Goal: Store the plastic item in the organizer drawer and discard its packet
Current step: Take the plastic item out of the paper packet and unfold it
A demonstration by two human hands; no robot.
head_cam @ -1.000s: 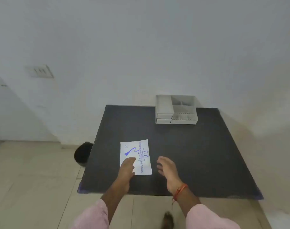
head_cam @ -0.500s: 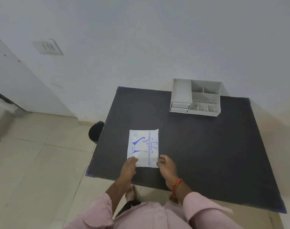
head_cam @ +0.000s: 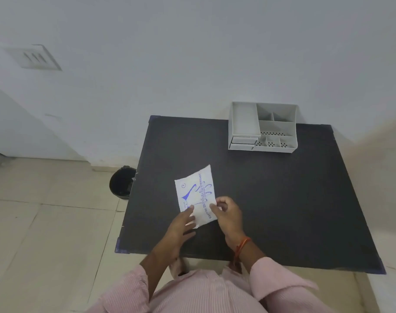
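A white packet (head_cam: 196, 195) printed with a blue glove outline is held at its near end by both hands, over the front-left part of the black worktop (head_cam: 282, 199). The left hand (head_cam: 181, 224) grips the packet's near-left corner, thumb on top and fingers underneath. The right hand (head_cam: 227, 213) pinches the near-right edge between thumb and curled fingers. The packet's far end tilts up and away, with one corner raised; whether any part touches the worktop cannot be told. It looks sealed, and what is inside is not visible.

The grey organizer (head_cam: 262, 127) stands at the far edge of the worktop against the wall, well apart from the packet. It has open compartments on top and two small drawers (head_cam: 243, 142) at its front left, both shut. The stretch of worktop between packet and organizer is bare. A black bin (head_cam: 121, 182) stands on the tiled floor just beside the worktop's left edge. An orange thread band (head_cam: 242, 245) circles the right wrist.
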